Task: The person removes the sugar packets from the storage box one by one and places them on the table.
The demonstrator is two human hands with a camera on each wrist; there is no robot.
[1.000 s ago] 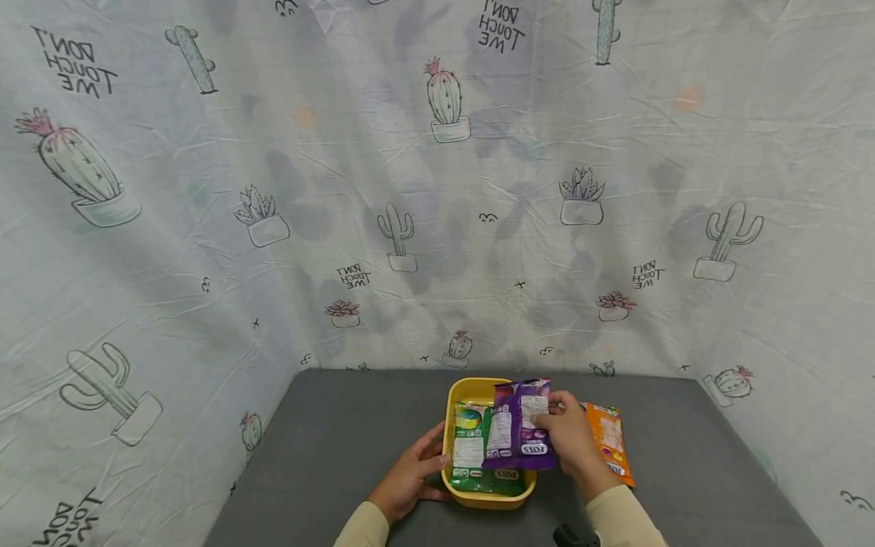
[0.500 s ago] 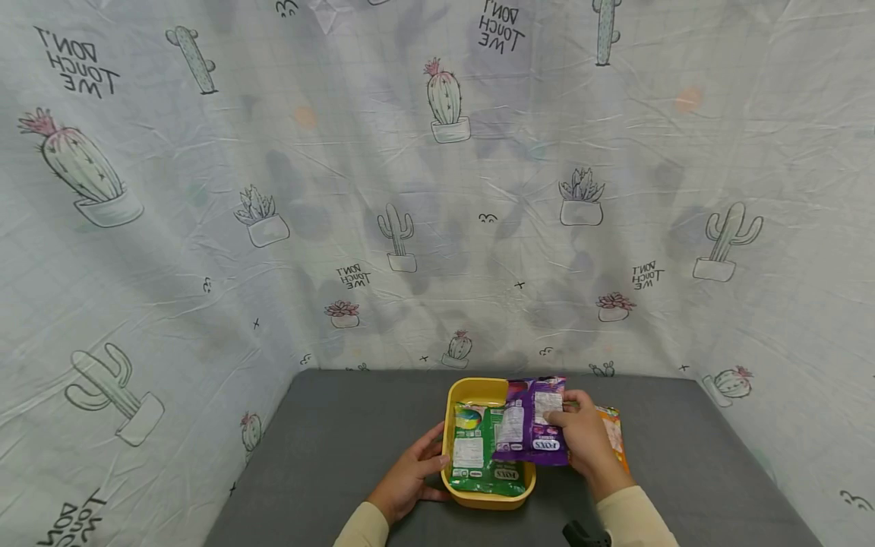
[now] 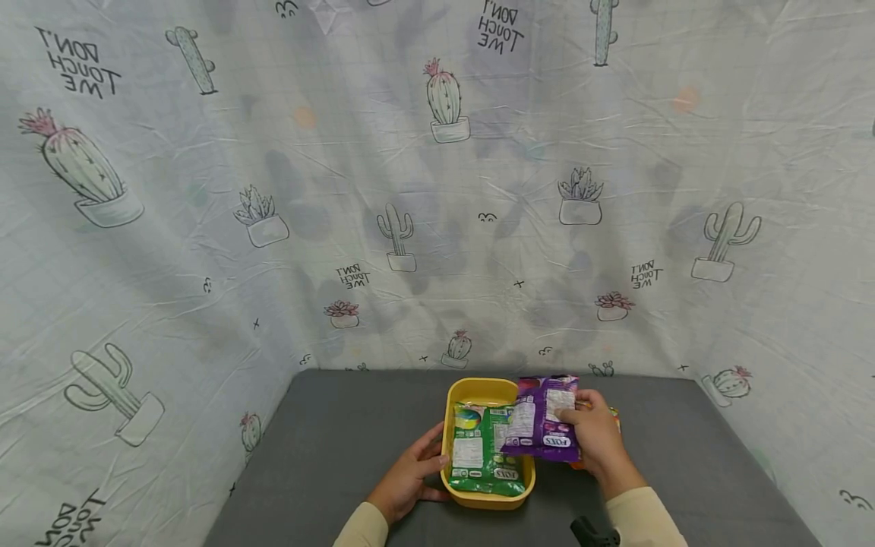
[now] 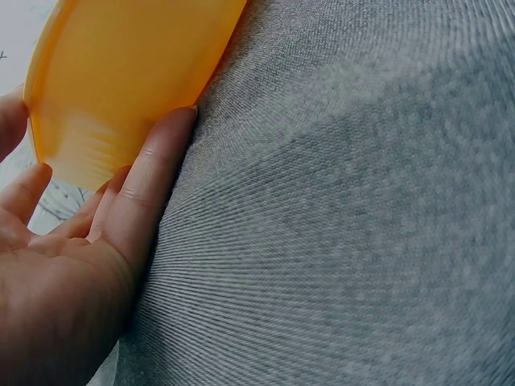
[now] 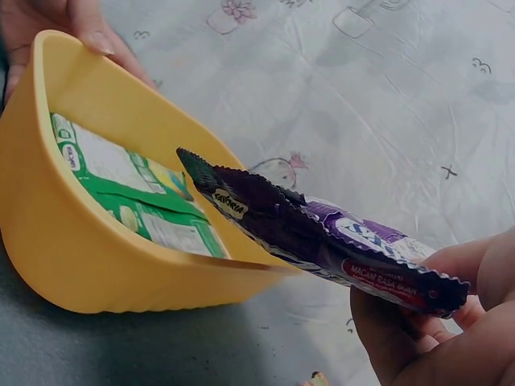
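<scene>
Your right hand (image 3: 598, 434) pinches the purple FOX'S packet (image 3: 543, 419) between thumb and fingers, over the right rim of the yellow tub (image 3: 487, 502). Your left hand (image 3: 413, 472) grips the tub's left side. A green packet (image 3: 477, 454) lies inside.

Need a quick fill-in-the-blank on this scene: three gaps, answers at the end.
1. The purple packet is gripped by the person's ____ hand.
2. The left hand holds the side of a container whose colour is ____.
3. The packaging visible inside the container is mainly ____ in colour.

Missing words: right; yellow; green.
</scene>
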